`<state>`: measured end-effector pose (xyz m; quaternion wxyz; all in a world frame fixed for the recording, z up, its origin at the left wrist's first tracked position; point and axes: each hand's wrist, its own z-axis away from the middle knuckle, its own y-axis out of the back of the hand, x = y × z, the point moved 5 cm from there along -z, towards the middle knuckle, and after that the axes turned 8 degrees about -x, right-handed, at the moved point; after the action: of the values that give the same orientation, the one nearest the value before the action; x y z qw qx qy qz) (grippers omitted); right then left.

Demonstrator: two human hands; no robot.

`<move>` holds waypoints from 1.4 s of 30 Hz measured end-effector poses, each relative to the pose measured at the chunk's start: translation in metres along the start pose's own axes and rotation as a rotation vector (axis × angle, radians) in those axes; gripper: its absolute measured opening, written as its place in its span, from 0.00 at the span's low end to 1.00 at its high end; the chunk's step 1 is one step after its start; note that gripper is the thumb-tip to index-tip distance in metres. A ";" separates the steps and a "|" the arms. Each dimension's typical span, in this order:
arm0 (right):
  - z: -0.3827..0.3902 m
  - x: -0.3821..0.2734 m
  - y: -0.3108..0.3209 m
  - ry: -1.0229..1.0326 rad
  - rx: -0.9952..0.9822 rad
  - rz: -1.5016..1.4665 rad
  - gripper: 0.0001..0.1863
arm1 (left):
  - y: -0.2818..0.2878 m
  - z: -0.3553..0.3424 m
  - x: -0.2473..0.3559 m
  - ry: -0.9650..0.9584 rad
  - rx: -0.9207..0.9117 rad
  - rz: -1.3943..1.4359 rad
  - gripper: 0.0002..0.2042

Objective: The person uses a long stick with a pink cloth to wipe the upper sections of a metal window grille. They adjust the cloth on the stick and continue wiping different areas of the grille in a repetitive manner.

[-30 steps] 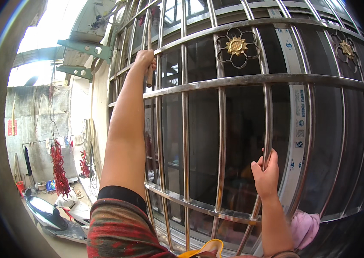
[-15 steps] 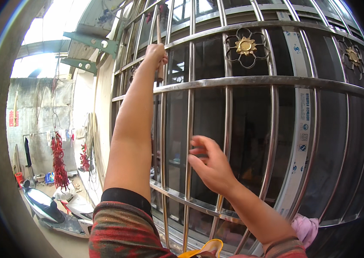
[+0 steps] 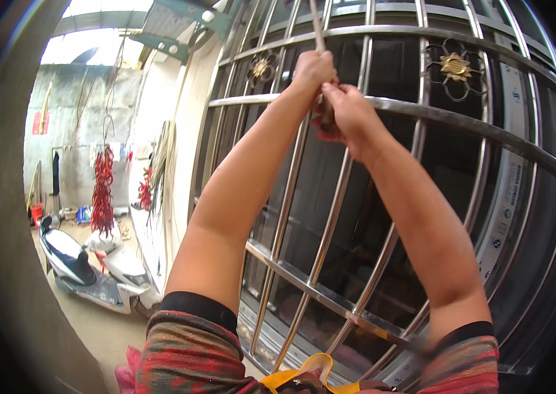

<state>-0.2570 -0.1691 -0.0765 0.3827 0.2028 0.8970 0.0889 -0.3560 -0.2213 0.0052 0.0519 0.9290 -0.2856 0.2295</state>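
Both my arms reach up in front of a barred metal window grille (image 3: pixel 396 104). High up, my left hand (image 3: pixel 315 69) is closed round a thin wooden stick (image 3: pixel 318 29) that rises above the fist toward the top edge of the picture. Just below and to the right of it, touching it, my right hand (image 3: pixel 351 119) has its fingers curled about the stick's lower end. That end is mostly hidden by the fingers. What the stick's upper end carries is too cut off to tell.
Gold flower ornaments (image 3: pixel 456 67) sit in the grille, with dark glass behind the bars. To the left hang red chilli strings (image 3: pixel 103 190), above a parked white scooter (image 3: pixel 74 256). A green bracket (image 3: pixel 179 26) juts from the wall at upper left, beside hanging cords (image 3: pixel 165 157).
My right hand has risen from the middle of the grille to the stick's lower end and closed on it. The view has shifted, so the left hand and stick appear farther right.
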 end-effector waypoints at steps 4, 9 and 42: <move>-0.011 0.000 -0.011 0.076 0.027 -0.186 0.11 | -0.004 0.004 0.002 0.048 -0.146 0.246 0.10; -0.031 0.009 -0.002 0.224 0.178 -0.327 0.12 | 0.004 0.018 0.005 0.068 -0.225 -0.011 0.15; 0.115 -0.026 0.076 0.764 0.756 1.297 0.23 | 0.057 -0.029 -0.043 0.066 -0.110 -0.003 0.10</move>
<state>-0.1348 -0.1115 -0.1151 -0.1680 0.7484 0.6399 0.0472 -0.4308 -0.2404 0.0089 0.1128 0.9170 -0.2945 0.2441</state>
